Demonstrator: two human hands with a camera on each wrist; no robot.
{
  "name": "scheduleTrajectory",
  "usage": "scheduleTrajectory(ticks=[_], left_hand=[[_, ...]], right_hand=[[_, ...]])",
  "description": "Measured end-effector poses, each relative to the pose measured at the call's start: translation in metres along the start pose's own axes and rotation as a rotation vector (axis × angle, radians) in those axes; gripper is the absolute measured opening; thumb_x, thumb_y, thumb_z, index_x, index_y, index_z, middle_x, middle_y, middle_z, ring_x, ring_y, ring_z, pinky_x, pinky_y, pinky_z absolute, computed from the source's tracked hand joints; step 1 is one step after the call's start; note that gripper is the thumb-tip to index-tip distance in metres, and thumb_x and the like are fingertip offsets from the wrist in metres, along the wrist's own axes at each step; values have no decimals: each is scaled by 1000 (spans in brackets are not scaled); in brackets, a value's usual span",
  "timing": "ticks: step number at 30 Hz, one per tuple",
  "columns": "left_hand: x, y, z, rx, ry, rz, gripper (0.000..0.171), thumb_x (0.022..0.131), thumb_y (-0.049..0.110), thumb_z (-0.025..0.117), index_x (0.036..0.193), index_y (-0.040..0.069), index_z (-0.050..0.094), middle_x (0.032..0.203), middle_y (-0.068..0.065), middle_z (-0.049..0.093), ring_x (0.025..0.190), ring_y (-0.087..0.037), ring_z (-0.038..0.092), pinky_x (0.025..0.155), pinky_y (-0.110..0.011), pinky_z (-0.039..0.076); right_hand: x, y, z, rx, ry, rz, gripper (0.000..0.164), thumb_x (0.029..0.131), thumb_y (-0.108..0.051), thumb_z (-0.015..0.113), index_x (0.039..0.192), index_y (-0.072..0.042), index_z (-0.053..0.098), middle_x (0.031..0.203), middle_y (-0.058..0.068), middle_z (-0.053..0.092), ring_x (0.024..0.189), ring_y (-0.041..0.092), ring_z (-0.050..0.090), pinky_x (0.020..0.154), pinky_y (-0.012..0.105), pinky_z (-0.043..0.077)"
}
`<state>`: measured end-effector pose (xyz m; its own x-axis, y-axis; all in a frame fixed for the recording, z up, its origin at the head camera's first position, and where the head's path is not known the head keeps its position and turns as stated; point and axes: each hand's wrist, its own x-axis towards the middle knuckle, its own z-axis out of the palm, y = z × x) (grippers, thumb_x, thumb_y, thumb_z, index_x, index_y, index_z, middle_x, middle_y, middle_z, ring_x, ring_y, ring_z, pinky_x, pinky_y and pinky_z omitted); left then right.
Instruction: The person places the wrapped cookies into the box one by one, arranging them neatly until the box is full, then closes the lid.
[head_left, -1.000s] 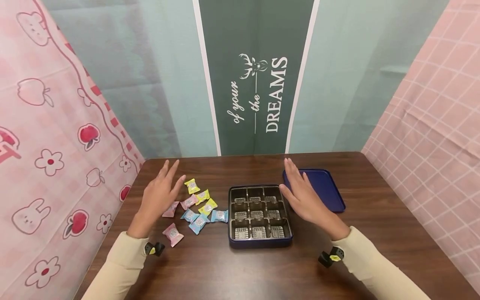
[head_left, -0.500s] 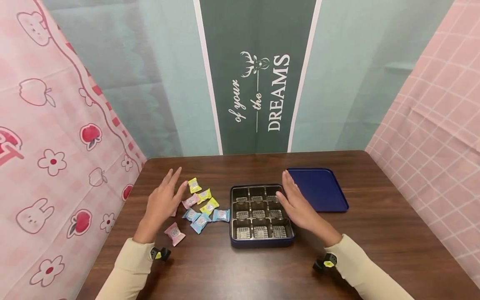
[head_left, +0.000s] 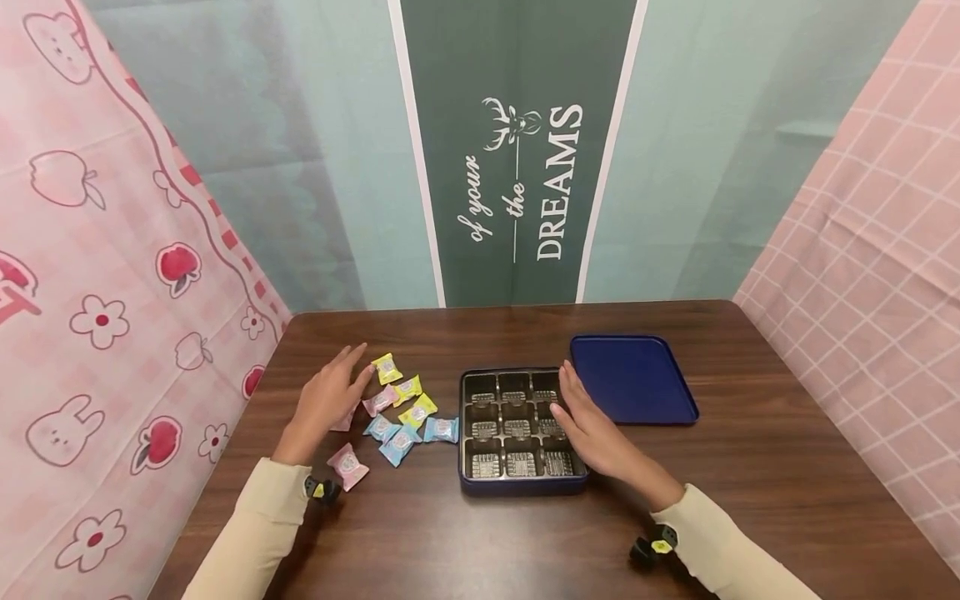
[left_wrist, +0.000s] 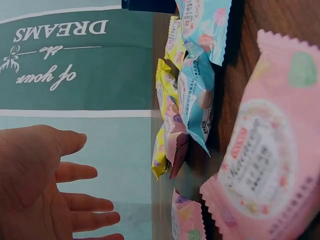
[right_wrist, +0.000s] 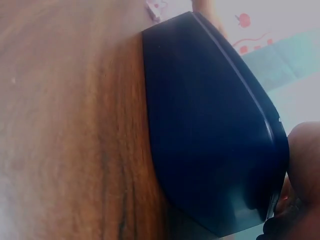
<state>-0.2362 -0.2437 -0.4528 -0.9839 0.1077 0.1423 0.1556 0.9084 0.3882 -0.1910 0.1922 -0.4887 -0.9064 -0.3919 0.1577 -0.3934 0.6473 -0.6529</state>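
My left hand (head_left: 324,404), fingers extended, hovers beside several wrapped candies and partly covers a pink candy (head_left: 344,419). In the left wrist view the hand (left_wrist: 65,185) is spread and holds nothing; a pink candy (left_wrist: 260,165) lies close to the camera, blue candies (left_wrist: 196,95) farther off. Yellow candies (head_left: 417,411) lie among the pink and blue ones. A dark blue box (head_left: 522,486) with a black divided insert stands right of the candies, its compartments bare. Over its right edge is my right hand (head_left: 596,429), fingers straight. The right wrist view shows the box's side (right_wrist: 210,125).
A flat blue lid (head_left: 637,379) lies behind and right of the box. All of it stands on a brown wooden table (head_left: 450,550). Printed curtains hang at the back and both sides.
The right hand has moved left, from beside the lid to over the box's right edge. The left hand has shifted slightly right and lower, closer to the candies. Candies and box keep their places.
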Motion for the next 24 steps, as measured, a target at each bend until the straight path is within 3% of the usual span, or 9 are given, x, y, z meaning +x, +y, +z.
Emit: scheduleTrajectory(ticks=[13, 18, 24], left_hand=[[30, -7, 2, 3, -112, 12, 54, 103, 25, 59, 148, -3, 47, 149, -32, 44, 132, -51, 47, 103, -69, 41], [46, -12, 4, -14, -142, 33, 51, 102, 24, 63, 143, -5, 53, 136, -28, 59, 118, -45, 59, 95, -62, 49], [61, -15, 7, -88, -203, 85, 53, 99, 18, 68, 141, -10, 52, 125, -30, 64, 105, -42, 65, 88, -56, 53]], right_hand=[[-11, -3, 3, 40, 13, 17, 68, 111, -32, 40, 160, 2, 8, 169, 10, -5, 154, 36, 6, 119, 62, 19], [-12, -3, 4, 37, 30, 16, 68, 111, -34, 40, 161, 1, 9, 169, 10, -4, 154, 35, 6, 119, 61, 19], [-13, -5, 5, 46, 40, 9, 68, 111, -34, 40, 160, 2, 10, 169, 10, -3, 154, 34, 6, 119, 62, 18]])
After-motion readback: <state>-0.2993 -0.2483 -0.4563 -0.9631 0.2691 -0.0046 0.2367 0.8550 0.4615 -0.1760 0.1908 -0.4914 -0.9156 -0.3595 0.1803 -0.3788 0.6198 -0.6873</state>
